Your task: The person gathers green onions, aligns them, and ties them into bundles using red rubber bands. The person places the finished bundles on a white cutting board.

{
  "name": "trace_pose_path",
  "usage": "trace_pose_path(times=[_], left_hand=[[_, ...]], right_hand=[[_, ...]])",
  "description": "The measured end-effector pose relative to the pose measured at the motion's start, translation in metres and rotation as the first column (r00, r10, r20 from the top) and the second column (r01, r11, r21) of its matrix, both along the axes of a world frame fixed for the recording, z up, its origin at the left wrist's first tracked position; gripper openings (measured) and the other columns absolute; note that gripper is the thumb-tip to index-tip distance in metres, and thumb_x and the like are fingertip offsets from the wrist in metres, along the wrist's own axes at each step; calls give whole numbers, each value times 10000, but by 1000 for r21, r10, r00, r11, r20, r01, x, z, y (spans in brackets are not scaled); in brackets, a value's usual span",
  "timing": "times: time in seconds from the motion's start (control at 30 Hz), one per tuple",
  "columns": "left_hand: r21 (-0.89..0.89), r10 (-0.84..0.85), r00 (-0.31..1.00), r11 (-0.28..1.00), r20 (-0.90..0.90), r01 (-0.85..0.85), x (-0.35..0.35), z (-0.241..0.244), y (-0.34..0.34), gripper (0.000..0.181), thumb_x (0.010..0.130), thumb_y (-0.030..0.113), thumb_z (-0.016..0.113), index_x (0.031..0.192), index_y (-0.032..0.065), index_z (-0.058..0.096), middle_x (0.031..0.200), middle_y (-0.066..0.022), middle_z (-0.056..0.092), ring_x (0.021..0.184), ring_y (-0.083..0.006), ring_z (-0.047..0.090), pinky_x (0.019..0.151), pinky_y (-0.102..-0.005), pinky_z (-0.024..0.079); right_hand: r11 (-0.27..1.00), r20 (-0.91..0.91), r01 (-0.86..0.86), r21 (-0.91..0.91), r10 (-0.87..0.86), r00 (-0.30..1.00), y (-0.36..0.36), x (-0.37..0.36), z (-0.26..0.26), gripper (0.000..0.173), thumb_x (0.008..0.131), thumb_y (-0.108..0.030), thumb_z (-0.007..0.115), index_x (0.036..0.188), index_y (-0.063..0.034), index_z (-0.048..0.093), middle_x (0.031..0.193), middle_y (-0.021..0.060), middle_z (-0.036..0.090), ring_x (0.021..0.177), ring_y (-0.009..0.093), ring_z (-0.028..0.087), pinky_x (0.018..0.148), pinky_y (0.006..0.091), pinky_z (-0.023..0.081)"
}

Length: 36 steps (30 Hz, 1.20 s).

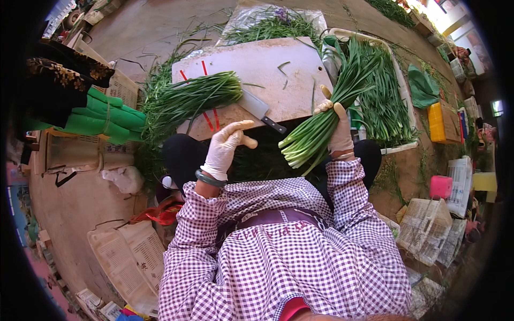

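My right hand, in a pale thin glove, grips a bunch of green garlic chives. Their pale cut ends point down towards my lap, and the leaves fan up over a white crate. My left hand, gloved too, hovers before the near edge of a white cutting board, thumb and forefinger apart and nothing visible in it. Across the board's left side lies another bundle of chives, over red strips. Beside that bundle's ends rests a cleaver, its black handle jutting past the near edge.
More chives fill the crate on the right. Loose greens lie on plastic sheeting behind the board. Rolled green material and a plastic crate stand to the left. A yellow container and stacked crates are farther right.
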State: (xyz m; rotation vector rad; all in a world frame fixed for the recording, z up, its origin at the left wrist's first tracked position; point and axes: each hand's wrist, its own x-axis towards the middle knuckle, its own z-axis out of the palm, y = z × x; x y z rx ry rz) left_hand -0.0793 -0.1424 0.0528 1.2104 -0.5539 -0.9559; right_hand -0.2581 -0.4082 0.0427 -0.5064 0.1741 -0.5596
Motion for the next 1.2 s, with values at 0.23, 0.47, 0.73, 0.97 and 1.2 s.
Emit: trace_pose_path(times=[0.23,0.47,0.73,0.97,1.2], left_hand=[[17,-83,993,996,80,82,-25,-24,-21,250,913,64,654,1151,-9,668,1152,-81,673,1068,-146,612,968,-281,468],[113,-82,997,990,11,80,-30,-37,-43,151,842,50,756,966,-2,688,904,-29,693,815,-94,626,765,-247,527],[315,-161,798,948,581,-38,-24,-32,-43,446,882,314,692,1177,-10,605,1131,-157,649,1030,-269,621,927,-353,478],[-219,-282,928,948,-244,230,-57,-37,-103,899,654,105,899,1396,-14,406,1207,-65,586,1090,-158,581,972,-313,473],[-205,-263,793,963,-550,177,-40,-49,-121,452,772,81,788,1192,45,622,1039,-45,680,917,-179,659,839,-323,537]], right_hand=[[1000,-124,4,-15,-5,992,7,-1,-6,628,916,-194,684,1444,-2,402,928,-4,596,878,132,587,863,306,505],[1000,-136,-20,-22,17,991,18,7,-1,653,920,-232,684,1447,8,383,916,-12,584,877,124,577,888,301,493],[992,-288,-8,-122,-28,957,15,12,7,592,867,-124,706,1384,27,460,896,37,656,854,155,633,804,284,546],[922,-479,-70,-382,-133,867,43,57,36,521,844,-91,710,1314,19,517,880,57,670,799,156,655,716,271,551],[676,-582,-336,-656,-170,795,26,67,53,668,936,-384,661,1418,11,420,1285,80,557,1136,179,539,996,303,424]])
